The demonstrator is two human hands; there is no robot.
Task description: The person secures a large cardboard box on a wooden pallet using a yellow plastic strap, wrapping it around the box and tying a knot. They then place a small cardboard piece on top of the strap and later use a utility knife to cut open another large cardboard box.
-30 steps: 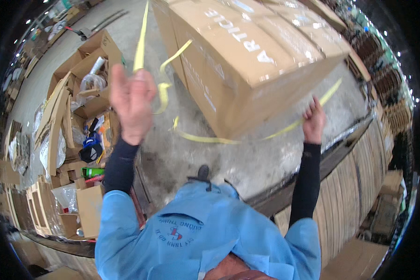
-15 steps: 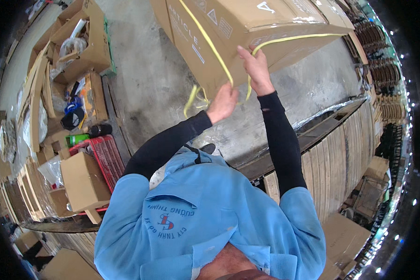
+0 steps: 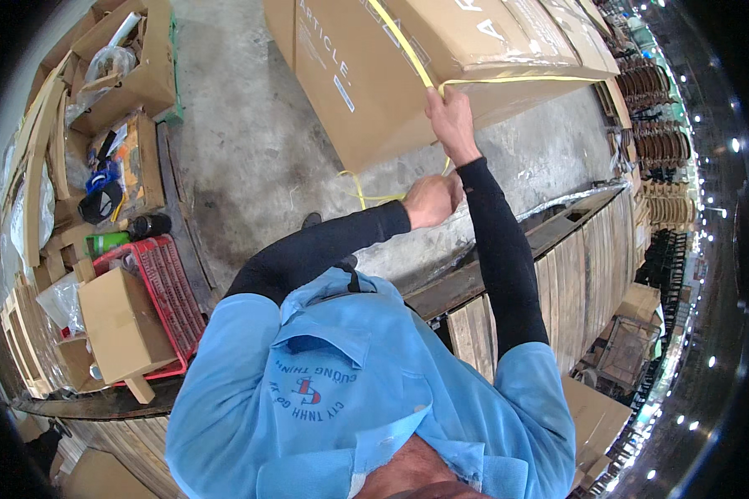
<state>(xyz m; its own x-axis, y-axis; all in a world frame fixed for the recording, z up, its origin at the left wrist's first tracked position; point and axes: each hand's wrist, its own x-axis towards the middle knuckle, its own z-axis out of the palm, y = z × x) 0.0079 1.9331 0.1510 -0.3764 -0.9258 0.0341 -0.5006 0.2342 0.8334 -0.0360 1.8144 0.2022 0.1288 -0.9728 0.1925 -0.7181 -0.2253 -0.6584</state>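
A large brown cardboard box [image 3: 341, 83] stands at the top middle, with yellow strapping [image 3: 516, 80] running along its side and over its top. My right hand [image 3: 453, 125] is closed on the strapping where two lengths meet at the box's near corner. Lower and a little to the left, my left hand [image 3: 431, 200] is closed on the strap's loose part, which hangs between the two hands. A loop of the same strap [image 3: 359, 190] trails to the left of that hand, below the box's bottom corner.
Open cartons with scraps [image 3: 129, 83] stand at the left. Below them are a red plastic crate [image 3: 171, 291] and a small closed carton [image 3: 125, 324]. Wooden slats [image 3: 582, 274] line the right, with stacked brown parts [image 3: 657, 150] beyond. Grey concrete floor [image 3: 250, 133] lies around the box.
My left hand has moved down and right, away from the strap on the box's corner. My right hand now pinches both strap lengths together. The view has shifted slightly.
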